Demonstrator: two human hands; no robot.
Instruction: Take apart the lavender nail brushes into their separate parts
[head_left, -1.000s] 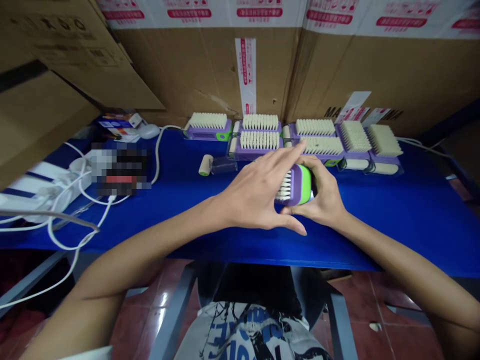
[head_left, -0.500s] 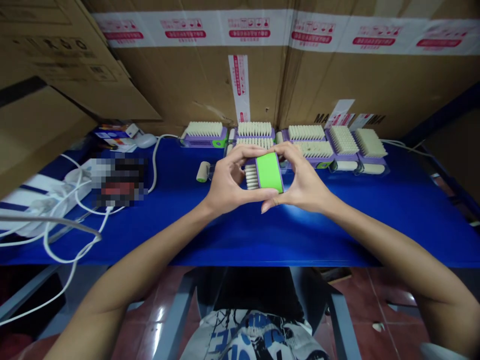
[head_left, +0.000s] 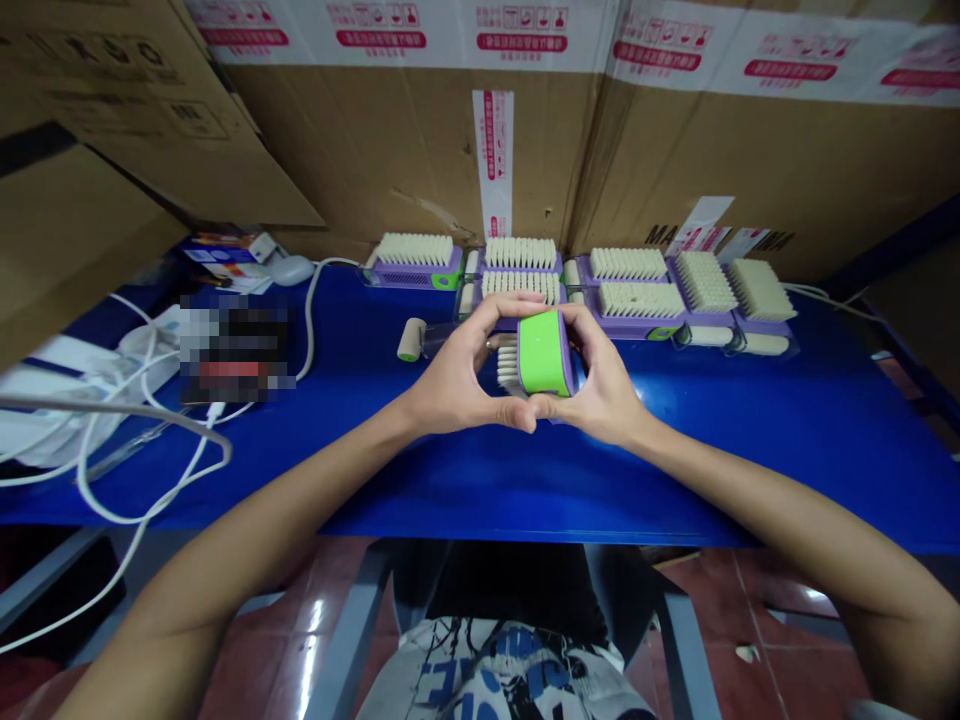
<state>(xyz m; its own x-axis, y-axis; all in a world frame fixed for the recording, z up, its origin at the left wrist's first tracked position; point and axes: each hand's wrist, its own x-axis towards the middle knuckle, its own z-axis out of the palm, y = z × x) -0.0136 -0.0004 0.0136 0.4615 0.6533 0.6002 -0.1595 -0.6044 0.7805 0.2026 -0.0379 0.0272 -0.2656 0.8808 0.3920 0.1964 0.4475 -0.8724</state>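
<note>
Green-and-purple brush [head_left: 544, 353] sits in right hand [head_left: 606, 392], bristles [head_left: 508, 366] facing left hand [head_left: 456, 385].

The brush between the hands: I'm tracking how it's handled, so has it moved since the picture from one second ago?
Yes. The brush has moved left, closer to the lone roller lying on the blue table.

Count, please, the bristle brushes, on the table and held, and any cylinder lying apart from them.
Bristle brushes on the table: 7
Held brush: 1
Beige cylinder with green end, lying apart: 1
Total: 9
</note>
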